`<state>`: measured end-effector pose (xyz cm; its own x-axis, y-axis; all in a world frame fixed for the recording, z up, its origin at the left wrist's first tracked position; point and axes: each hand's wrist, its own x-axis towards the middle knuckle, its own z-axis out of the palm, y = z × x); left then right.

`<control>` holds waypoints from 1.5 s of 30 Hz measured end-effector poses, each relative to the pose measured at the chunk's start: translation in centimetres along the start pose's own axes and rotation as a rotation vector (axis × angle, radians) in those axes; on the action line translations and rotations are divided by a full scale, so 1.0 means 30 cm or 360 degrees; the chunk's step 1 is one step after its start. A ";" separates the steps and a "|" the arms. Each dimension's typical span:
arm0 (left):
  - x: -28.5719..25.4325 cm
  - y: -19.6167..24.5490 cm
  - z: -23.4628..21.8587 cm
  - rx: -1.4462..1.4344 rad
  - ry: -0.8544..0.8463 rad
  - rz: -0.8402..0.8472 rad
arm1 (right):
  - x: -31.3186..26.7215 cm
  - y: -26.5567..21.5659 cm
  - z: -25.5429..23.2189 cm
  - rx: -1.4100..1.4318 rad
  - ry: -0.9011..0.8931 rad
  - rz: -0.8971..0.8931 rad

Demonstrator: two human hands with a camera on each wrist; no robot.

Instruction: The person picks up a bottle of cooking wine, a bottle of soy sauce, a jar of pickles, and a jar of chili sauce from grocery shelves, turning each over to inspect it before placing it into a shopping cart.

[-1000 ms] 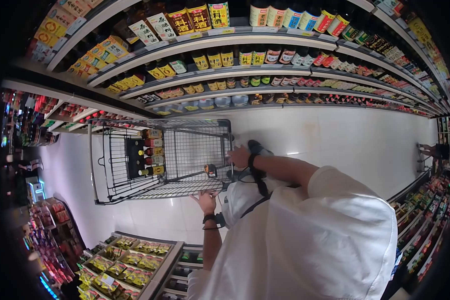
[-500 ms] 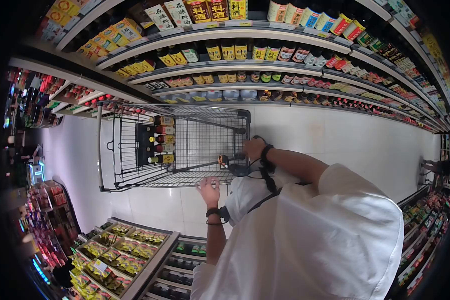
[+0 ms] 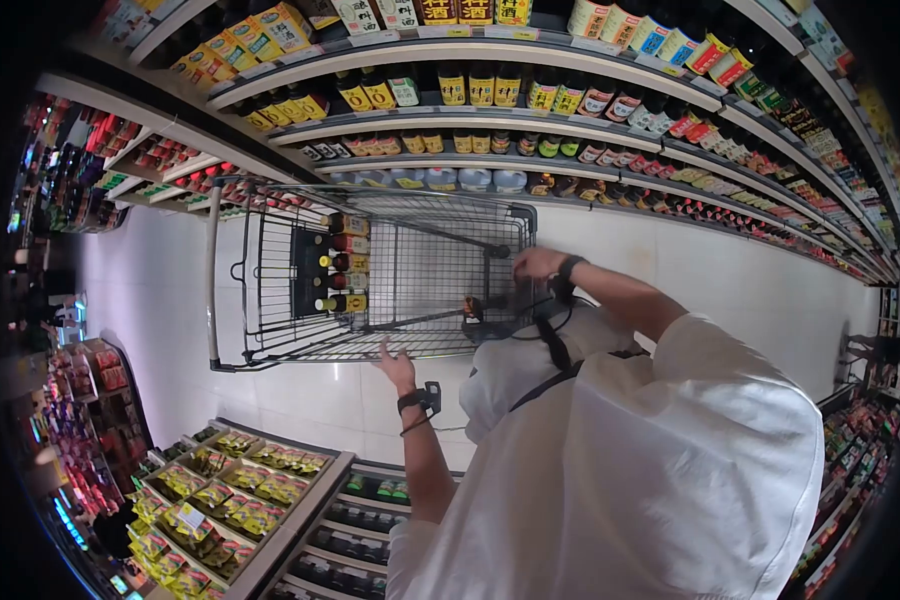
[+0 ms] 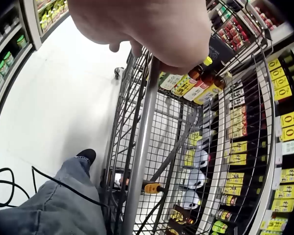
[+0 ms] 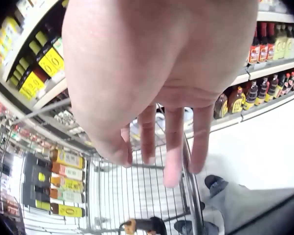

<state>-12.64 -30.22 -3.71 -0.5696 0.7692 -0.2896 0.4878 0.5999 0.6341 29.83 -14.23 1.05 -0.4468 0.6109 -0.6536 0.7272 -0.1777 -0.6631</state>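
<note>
A wire shopping cart [image 3: 420,290] stands in front of the person. Inside at its far end lie several sauce bottles [image 3: 348,263] with yellow, white and red labels, beside a dark panel [image 3: 308,270]. My right hand [image 3: 538,263] is at the handle-end corner; in the right wrist view its straight fingers [image 5: 174,166] hang down over the grey handle bar [image 5: 192,196]. My left hand [image 3: 398,370] is spread beside the cart's near side rail with nothing in it. From the left wrist it looms over a grey bar [image 4: 143,142], most fingers hidden. A small orange-and-black object [image 3: 472,306] sits near the handle end.
Long shelves of bottles [image 3: 480,85] line the aisle on the cart's right side. On its left stands a display of yellow packets [image 3: 210,490]. Another person [image 3: 875,350] is far behind. A black cable [image 4: 54,183] trails by the leg.
The cart has shifted rightward and upward in the head view, and the shelves slid with it. The left hand has come away from the cart's rail, fingers spreading. My right hand stays at the handle end.
</note>
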 end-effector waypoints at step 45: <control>-0.007 0.010 -0.028 -0.0466 -0.0536 0.0286 | 0.434 -0.194 -1.029 0.0166 0.1465 0.0183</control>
<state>-12.91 -30.39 -2.86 -0.2239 0.9125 -0.3423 0.3245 0.4009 0.8567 35.86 18.59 7.67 0.2464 0.9482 -0.2004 0.6708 -0.3161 -0.6709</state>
